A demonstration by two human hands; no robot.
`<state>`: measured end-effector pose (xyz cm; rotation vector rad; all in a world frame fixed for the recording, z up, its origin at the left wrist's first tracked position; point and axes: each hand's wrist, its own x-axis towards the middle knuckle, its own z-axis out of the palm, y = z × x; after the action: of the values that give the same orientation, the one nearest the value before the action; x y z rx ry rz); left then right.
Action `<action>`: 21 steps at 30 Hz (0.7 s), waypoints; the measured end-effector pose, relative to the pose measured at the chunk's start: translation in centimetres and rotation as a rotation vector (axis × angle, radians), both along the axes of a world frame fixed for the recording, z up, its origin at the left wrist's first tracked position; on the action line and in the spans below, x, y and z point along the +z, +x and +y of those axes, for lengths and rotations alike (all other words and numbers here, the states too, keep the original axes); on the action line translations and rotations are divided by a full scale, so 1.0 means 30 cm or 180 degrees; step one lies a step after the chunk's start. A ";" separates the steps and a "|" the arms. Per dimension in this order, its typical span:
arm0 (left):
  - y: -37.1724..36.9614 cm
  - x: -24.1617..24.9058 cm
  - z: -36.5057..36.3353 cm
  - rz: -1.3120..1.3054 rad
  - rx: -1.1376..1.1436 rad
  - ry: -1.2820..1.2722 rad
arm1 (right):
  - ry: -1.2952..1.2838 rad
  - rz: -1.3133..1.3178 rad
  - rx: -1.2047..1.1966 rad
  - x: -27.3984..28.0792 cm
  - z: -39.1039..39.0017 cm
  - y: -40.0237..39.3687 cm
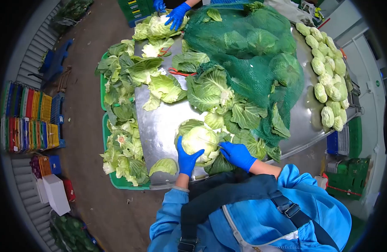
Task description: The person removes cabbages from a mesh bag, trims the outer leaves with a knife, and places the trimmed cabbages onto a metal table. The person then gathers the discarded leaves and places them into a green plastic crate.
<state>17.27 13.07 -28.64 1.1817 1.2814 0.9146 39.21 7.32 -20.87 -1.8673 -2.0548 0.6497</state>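
A pale green cabbage [198, 140] rests near the front edge of the metal table, with its outer leaves partly loosened around it. Against its near left side, my left hand [187, 157], in a blue glove, grips it with the thumb spread from the fingers. My right hand [239, 156], also gloved in blue, is closed at the cabbage's right side, close to loose leaves. What its curled fingers hold, if anything, is hidden. Loose green leaves [248, 115] lie just beyond and to the right. One single leaf [164, 166] lies left of my left hand.
A green net bag [260, 54] of cabbages covers the table's middle. Trimmed cabbages [328, 75] are piled at right. Leaf-filled green crates [111, 176] stand along the left edge. Across the table, another person's gloved hand [176, 17] touches a cabbage. A red strip [181, 72] lies among leaves.
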 end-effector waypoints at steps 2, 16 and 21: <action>0.023 0.020 0.019 0.0058 0.0052 0.0035 | -0.0119 -0.0253 0.0047 -0.011 -0.026 0.003; 0.049 0.033 0.045 0.0306 0.0079 -0.0206 | -0.0002 -0.0395 0.0024 -0.063 0.001 -0.046; 0.039 0.017 0.055 0.0196 0.0094 -0.0256 | -0.0202 -0.0577 0.0087 -0.043 -0.036 -0.006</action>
<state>18.43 14.71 -28.12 1.1381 1.3760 0.8459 39.05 6.25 -22.17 -2.0034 -2.1987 0.5775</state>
